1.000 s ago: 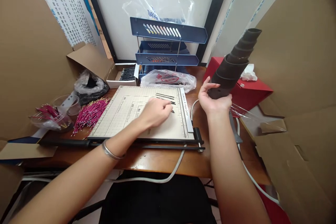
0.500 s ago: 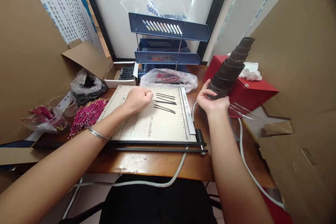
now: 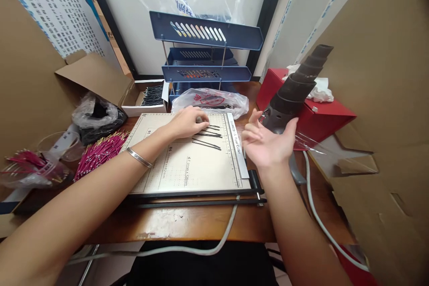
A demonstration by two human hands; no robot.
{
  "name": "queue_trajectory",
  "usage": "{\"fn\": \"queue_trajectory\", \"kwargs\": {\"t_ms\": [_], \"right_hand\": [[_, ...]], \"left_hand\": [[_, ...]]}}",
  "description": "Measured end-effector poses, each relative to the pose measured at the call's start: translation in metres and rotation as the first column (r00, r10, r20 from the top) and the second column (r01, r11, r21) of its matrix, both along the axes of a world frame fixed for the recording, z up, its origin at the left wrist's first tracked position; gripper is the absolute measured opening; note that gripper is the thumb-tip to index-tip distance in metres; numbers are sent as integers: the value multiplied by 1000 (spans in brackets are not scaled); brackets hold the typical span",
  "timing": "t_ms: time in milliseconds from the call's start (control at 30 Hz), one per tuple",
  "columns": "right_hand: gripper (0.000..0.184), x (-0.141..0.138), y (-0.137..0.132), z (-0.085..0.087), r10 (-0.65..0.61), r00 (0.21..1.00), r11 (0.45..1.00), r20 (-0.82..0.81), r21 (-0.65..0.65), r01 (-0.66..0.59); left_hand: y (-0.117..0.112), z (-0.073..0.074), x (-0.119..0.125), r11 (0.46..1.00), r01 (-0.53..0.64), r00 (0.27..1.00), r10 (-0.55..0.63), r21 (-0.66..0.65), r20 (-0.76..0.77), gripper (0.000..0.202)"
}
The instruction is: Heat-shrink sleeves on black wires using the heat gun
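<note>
My left hand (image 3: 191, 123), with a silver bangle on the wrist, rests on the cream board of a paper cutter (image 3: 208, 170). Its fingers curl down over the left ends of several thin black cords (image 3: 208, 145); the fingertips are partly hidden, so what they grip cannot be made out. To the right of the cutter, my right hand (image 3: 270, 145) is palm up, thumb spread and fingers loosely bent, holding nothing. Just behind it stands a black blower with a stepped nozzle (image 3: 290, 94), tilted to the right, its grey handle partly covered by my wrist.
Magenta sticks with gold tips (image 3: 100, 154) lie left of the cutter, near a plastic cup (image 3: 55, 167). Behind are a white box of black cords (image 3: 145, 109), a plastic bag (image 3: 214, 100) and blue trays (image 3: 208, 73). A red tissue box (image 3: 321, 120) stands right; a white cable (image 3: 231, 228) hangs in front.
My left hand has gone from a raised fist to fingers lowered at the cords. My right hand has let go of the blower and opened. The view has shifted slightly.
</note>
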State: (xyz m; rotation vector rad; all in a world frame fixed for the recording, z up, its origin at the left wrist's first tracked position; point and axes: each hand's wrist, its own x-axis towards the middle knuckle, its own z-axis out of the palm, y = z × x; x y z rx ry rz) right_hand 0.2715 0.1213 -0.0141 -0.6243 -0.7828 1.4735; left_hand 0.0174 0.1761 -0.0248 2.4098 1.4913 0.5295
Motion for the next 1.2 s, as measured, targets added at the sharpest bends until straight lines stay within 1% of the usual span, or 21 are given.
{"fn": "queue_trajectory", "kwargs": {"t_ms": [67,100,133,167,233,333,367,400,433,500,600,700,867,1067,1200], "right_hand": [[71,-4,-5,2,82,982,997,172,-2,-83],[64,-6,-3,3,92,957,995,275,1,-96],[54,-7,1,4,54,915,996,399,38,-75],[48,-8,7,3,-6,855,995,519,91,-49],[36,-9,25,-1,-116,714,980,691,197,-31],[17,-8,48,-13,-188,492,966,850,251,-65],[13,-7,52,-18,-200,439,962,876,260,-82],[10,-6,54,-22,-203,403,959,892,264,-101],[9,-5,54,-25,-197,385,957,902,262,-123],[8,-3,50,-31,-163,382,954,910,244,-172],[8,0,41,-35,-122,394,948,911,225,-225],[6,3,35,-35,-114,404,943,907,227,-244],[13,2,34,-34,-122,401,931,908,244,-269],[9,-3,31,-33,-171,479,905,861,330,-270],[8,-7,27,-28,-160,525,897,836,345,-277]], "left_hand": [[2,2,-1,998,33,999,-32,-47,39,21],[3,4,-1,996,49,997,-44,-75,61,18],[2,5,-1,993,62,995,-54,-101,81,17],[1,6,-1,990,71,993,-59,-122,99,16],[-3,8,-1,988,68,991,-50,-141,123,15],[-10,8,0,988,58,991,-39,-145,130,14],[-13,8,0,987,65,990,-45,-149,132,14],[-15,7,0,985,79,989,-57,-155,139,14],[-17,7,0,982,96,986,-72,-161,148,14],[-20,5,0,978,123,980,-94,-167,174,14],[-20,1,0,980,129,975,-98,-150,200,16],[-19,-4,-1,986,130,972,-105,-107,212,21],[-20,-8,0,989,140,963,-128,-36,239,23],[-23,-6,3,983,174,947,-184,64,264,23],[-28,-4,6,971,216,933,-237,105,269,27]]}}
